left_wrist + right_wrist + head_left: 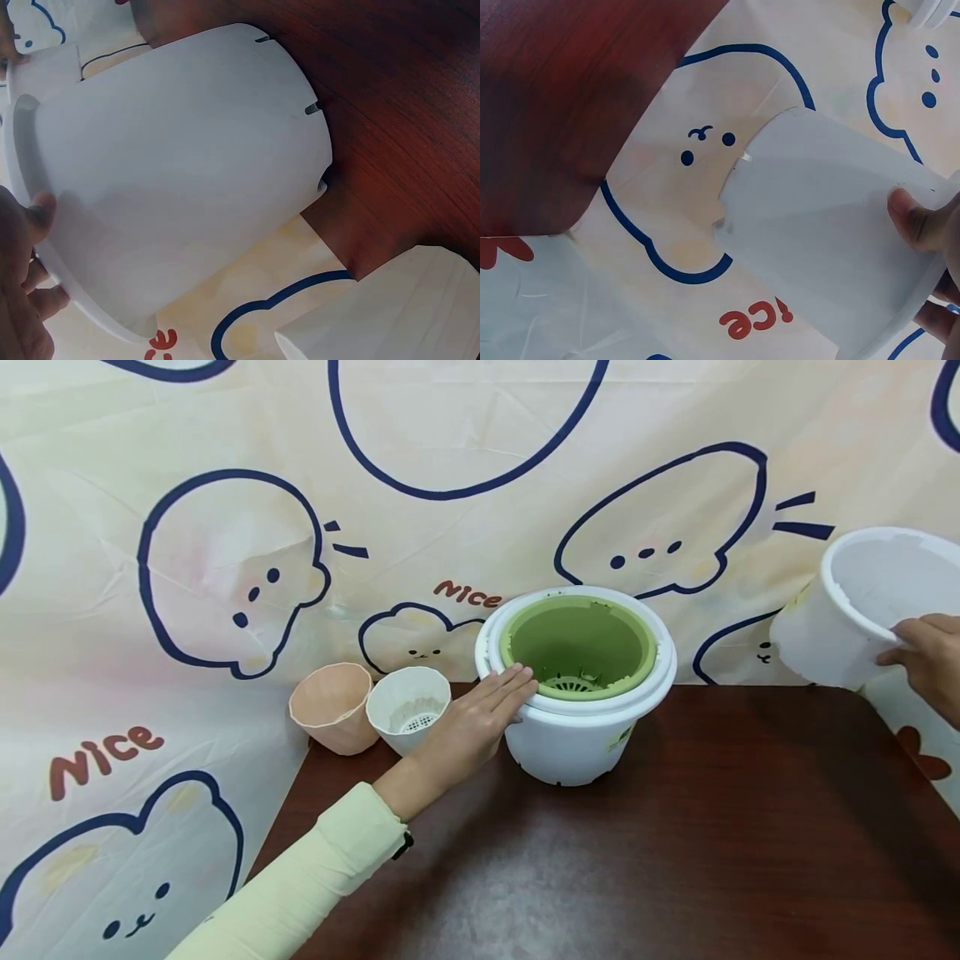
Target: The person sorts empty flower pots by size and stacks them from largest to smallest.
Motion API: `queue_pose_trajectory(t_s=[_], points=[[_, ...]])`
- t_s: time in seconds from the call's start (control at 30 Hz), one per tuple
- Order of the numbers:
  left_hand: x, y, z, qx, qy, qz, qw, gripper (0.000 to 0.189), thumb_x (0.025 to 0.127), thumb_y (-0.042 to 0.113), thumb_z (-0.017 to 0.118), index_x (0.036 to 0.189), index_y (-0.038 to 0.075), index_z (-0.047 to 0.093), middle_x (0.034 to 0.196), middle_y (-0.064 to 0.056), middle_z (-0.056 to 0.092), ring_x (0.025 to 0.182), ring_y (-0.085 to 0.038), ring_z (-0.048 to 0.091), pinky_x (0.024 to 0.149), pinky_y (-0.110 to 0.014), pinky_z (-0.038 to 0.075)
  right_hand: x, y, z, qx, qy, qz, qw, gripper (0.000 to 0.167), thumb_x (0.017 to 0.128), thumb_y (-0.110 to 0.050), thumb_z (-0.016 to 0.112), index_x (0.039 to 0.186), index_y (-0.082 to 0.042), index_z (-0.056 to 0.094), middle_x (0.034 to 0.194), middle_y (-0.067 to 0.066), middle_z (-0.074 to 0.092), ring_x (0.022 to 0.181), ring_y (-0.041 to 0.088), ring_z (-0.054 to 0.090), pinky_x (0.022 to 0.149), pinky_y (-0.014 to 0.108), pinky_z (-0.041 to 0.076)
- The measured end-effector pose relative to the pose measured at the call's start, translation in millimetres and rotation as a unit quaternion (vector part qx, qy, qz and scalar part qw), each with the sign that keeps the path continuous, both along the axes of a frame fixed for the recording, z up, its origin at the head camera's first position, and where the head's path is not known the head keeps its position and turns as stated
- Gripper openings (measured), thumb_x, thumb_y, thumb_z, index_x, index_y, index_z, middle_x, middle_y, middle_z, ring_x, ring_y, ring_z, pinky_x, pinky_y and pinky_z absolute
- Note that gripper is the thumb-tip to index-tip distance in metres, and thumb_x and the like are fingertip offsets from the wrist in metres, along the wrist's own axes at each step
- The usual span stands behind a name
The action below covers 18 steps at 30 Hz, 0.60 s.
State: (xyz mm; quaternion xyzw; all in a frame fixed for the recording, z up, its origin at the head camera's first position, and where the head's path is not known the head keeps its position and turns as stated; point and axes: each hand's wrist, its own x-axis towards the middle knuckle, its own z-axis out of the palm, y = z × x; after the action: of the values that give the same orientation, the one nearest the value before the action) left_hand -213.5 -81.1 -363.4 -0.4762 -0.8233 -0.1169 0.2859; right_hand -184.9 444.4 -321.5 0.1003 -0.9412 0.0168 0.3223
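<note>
A white flower pot (567,747) stands on the table with a green pot (577,643) nested inside it; slots show in the green pot's bottom. My left hand (476,718) is at the near left of the white rim, fingers laid over it and thumb (43,214) against the outside just below. Off to the right, my right hand (933,660) grips another white pot (802,631) by its rim, tilted and held up beyond the table's far right corner. In the right wrist view the thumb (915,217) presses this pot's outer wall (817,217), with fingers around the rim.
Left of the nested pots stand a peach faceted pot (330,706) and a white faceted pot (408,702) with a perforated bottom. The dark wooden table (637,868) ends at a cartoon-printed cloth (450,543) hanging behind it.
</note>
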Motion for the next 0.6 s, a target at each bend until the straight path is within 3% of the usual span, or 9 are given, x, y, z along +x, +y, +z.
queue_pose_trajectory(t_s=[0.1, 0.17, 0.6], points=[[-0.3, 0.1, -0.4, 0.0, -0.001, 0.0, 1.0, 0.043, 0.096, 0.004, 0.068, 0.138, -0.001, 0.06, 0.146, -0.016, 0.061, 0.14, -0.028, 0.055, 0.115, -0.043, 0.046, 0.6, -1.4, 0.7, -0.012, 0.004, 0.0, 0.9999, 0.027, 0.065, 0.024, 0.08, 0.083, 0.015, 0.062, 0.08, 0.039, 0.064, 0.065, 0.055, 0.062, 0.052, 0.009, 0.039], [-0.1, 0.2, 0.3, 0.0, 0.0, 0.0, 1.0, 0.043, 0.096, 0.004, 0.068, 0.138, -0.001, 0.06, 0.145, -0.016, 0.061, 0.14, -0.029, 0.055, 0.115, -0.043, 0.046, 0.0, -2.2, 2.0, -0.023, 0.009, 0.002, 0.9997, 0.026, 0.065, 0.025, 0.08, 0.082, 0.016, 0.062, 0.078, 0.038, 0.063, 0.058, 0.051, 0.059, 0.048, 0.005, 0.021], [-0.1, 0.4, 1.4, 0.002, -0.002, -0.004, 1.0, 0.043, 0.096, 0.004, 0.069, 0.137, -0.002, 0.06, 0.144, -0.017, 0.061, 0.139, -0.029, 0.056, 0.114, -0.044, 0.047, -2.6, -11.5, 12.6, -0.054, 0.038, 0.001, 0.9978, 0.025, 0.066, 0.026, 0.078, 0.082, 0.017, 0.062, 0.079, 0.039, 0.061, 0.058, 0.047, 0.055, 0.048, 0.009, 0.019]])
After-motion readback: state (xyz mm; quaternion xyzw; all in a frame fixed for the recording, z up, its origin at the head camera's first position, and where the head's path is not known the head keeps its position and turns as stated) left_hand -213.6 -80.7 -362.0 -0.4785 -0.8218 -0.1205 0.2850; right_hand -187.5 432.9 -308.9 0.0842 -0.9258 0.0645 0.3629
